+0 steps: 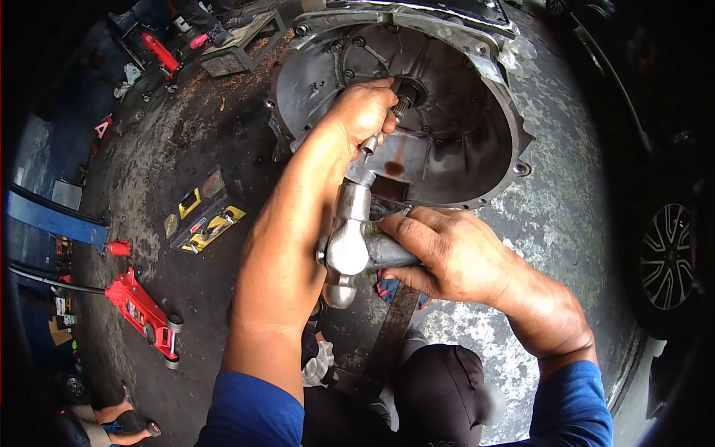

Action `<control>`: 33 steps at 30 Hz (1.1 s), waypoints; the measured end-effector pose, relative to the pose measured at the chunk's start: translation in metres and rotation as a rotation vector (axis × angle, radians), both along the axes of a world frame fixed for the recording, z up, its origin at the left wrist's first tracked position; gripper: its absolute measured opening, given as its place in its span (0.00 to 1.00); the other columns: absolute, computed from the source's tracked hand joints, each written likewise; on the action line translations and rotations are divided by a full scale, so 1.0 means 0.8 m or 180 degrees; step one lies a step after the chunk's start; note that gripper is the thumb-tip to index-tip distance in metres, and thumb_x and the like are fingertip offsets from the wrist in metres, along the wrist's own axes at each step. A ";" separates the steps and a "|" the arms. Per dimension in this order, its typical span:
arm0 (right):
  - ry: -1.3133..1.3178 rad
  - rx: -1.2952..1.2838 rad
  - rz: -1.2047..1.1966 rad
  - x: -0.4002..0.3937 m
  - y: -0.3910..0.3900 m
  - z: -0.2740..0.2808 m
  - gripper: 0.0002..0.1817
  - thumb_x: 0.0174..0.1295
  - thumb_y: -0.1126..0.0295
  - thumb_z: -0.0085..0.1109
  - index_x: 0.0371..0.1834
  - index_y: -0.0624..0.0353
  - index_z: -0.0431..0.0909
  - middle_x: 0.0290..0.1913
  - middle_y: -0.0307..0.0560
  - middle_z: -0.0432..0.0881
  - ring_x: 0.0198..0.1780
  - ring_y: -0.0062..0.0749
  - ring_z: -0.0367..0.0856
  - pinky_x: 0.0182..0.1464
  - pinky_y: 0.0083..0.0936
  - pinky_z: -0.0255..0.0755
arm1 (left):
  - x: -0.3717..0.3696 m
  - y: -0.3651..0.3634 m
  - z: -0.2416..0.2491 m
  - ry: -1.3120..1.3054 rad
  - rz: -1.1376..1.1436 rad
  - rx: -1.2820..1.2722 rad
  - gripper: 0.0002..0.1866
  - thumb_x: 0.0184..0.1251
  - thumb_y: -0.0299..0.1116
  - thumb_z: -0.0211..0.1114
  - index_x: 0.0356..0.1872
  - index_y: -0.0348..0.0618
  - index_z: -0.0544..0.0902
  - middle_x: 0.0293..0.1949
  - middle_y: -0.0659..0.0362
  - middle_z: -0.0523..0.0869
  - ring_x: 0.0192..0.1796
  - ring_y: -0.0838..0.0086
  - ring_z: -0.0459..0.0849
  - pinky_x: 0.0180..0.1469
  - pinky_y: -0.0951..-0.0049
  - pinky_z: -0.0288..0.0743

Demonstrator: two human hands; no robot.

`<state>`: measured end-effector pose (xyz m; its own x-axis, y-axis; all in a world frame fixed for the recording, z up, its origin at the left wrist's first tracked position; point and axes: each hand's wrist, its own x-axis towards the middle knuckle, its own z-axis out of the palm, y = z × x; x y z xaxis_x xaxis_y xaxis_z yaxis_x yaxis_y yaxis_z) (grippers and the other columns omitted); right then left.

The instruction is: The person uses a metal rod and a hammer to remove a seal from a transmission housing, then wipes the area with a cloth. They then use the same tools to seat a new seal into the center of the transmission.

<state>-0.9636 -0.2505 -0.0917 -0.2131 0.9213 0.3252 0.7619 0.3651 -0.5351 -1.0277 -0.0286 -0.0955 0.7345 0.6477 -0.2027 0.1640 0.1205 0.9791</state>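
My left hand [363,112] reaches into a large metal bell housing [477,160], its fingers wrapped round the splined metal shaft [401,109] at its centre. The shaft's narrow end [370,144] sticks out below the fingers. My right hand [454,253] is closed on the handle of a ball-peen hammer [348,249]. Its flat face points up towards the shaft's end, with a small gap showing between them. The rounded peen is at the bottom, beside my left forearm. A brownish wet streak [395,167] runs down the housing's inner wall.
A black and yellow toolbox [205,216] stands on the stained floor to the left. Beyond it is a red floor jack [141,309]. Another person's legs [123,425] show at the lower left. A car wheel [668,257] is at the right. Dark cloth [439,387] bulges at the bottom.
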 end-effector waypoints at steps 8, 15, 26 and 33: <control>0.0226 -0.0033 -0.0120 0.005 -0.002 -0.011 0.28 0.59 0.59 0.72 0.58 0.63 0.76 0.39 0.57 0.83 0.42 0.59 0.85 0.41 0.47 0.79 | 0.001 -0.004 -0.001 -0.0045 0.0092 0.0119 0.33 0.73 0.33 0.55 0.78 0.39 0.64 0.20 0.63 0.75 0.18 0.81 0.68 0.17 0.77 0.61; 0.0159 -0.0139 -0.0171 0.014 -0.021 -0.029 0.29 0.59 0.58 0.72 0.59 0.62 0.75 0.41 0.57 0.84 0.43 0.58 0.85 0.41 0.47 0.80 | 0.004 -0.020 0.010 0.0392 0.0004 0.0767 0.30 0.71 0.33 0.57 0.74 0.38 0.71 0.20 0.62 0.78 0.18 0.79 0.70 0.20 0.75 0.64; 0.0300 -0.0344 -0.0401 0.018 -0.045 -0.040 0.29 0.61 0.55 0.71 0.60 0.60 0.74 0.41 0.57 0.84 0.41 0.58 0.86 0.41 0.47 0.80 | 0.023 -0.047 0.011 0.0466 -0.0004 0.0745 0.21 0.71 0.35 0.59 0.58 0.29 0.80 0.25 0.56 0.84 0.18 0.76 0.74 0.20 0.73 0.67; 0.0541 -0.0567 -0.0526 0.021 -0.067 -0.038 0.31 0.60 0.59 0.73 0.62 0.63 0.74 0.43 0.60 0.85 0.42 0.60 0.87 0.43 0.46 0.81 | 0.021 -0.062 -0.024 -0.0686 0.0425 -0.1513 0.09 0.72 0.36 0.58 0.46 0.44 0.81 0.28 0.60 0.82 0.20 0.77 0.73 0.23 0.74 0.66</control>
<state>-0.9469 -0.3042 -0.1221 -0.0118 0.9848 0.1735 0.6972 0.1325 -0.7046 -1.0107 -0.0786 -0.1149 0.7094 0.6117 -0.3502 -0.0817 0.5648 0.8212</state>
